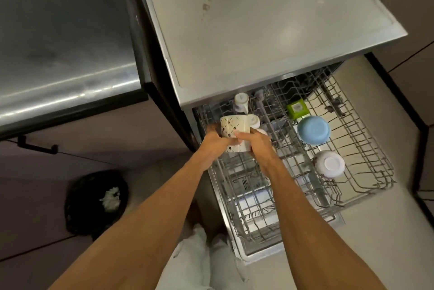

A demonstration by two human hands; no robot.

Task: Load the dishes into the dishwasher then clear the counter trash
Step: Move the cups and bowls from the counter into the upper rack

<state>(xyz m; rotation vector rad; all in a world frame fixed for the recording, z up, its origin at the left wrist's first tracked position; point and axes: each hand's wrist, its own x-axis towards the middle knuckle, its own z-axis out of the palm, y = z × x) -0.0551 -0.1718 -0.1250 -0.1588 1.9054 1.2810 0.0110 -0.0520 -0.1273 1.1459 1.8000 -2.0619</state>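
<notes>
A cream mug [234, 128] with small dark marks lies on its side over the left part of the pulled-out upper dishwasher rack [366, 148]. My left hand [215, 142] grips it from the left and my right hand [257, 141] grips it from the right. In the same rack a blue bowl [313, 129] and a white bowl [330, 164] sit upside down, with a green square container [297, 108] behind them. A white bottle-like piece [241, 101] stands at the rack's back left. The lower rack [253, 209] shows beneath.
A grey steel counter top [258, 19] overhangs the dishwasher opening. A black bin [97, 202] with white scraps inside stands on the floor to the left. A dark steel surface [58, 31] fills the upper left. The open dishwasher door [258, 254] lies below my arms.
</notes>
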